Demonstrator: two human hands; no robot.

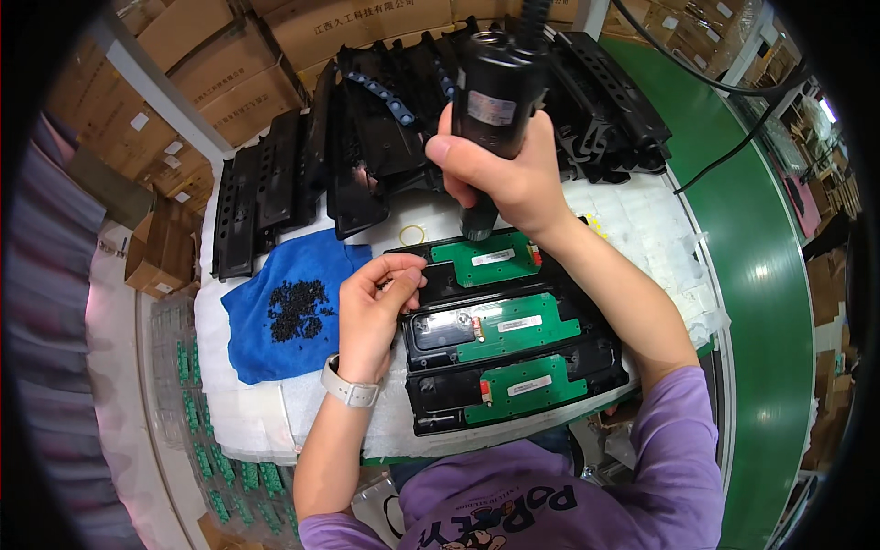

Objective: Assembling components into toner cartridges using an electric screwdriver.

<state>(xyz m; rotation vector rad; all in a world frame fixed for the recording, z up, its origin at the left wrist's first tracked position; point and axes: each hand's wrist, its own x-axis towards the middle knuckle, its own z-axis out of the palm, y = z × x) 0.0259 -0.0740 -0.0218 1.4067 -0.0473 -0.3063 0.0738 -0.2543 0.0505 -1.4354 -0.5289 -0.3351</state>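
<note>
My right hand (504, 170) grips a black electric screwdriver (495, 101), held upright with its tip down on the top green circuit board (486, 257). Three black plastic housings (513, 335), each with a green board, lie side by side on white foam. My left hand (371, 312) rests at the left edge of the housings, fingers pinched together near the top one; whether it holds a small screw I cannot tell. A pale watch is on that wrist.
A blue cloth (284, 307) with a pile of small black screws (295, 310) lies left of my hand. Stacked black plastic housings (367, 137) stand behind. Cardboard boxes (220, 82) fill the back; a green conveyor belt (765, 275) runs right. Trays of green boards (211, 449) sit lower left.
</note>
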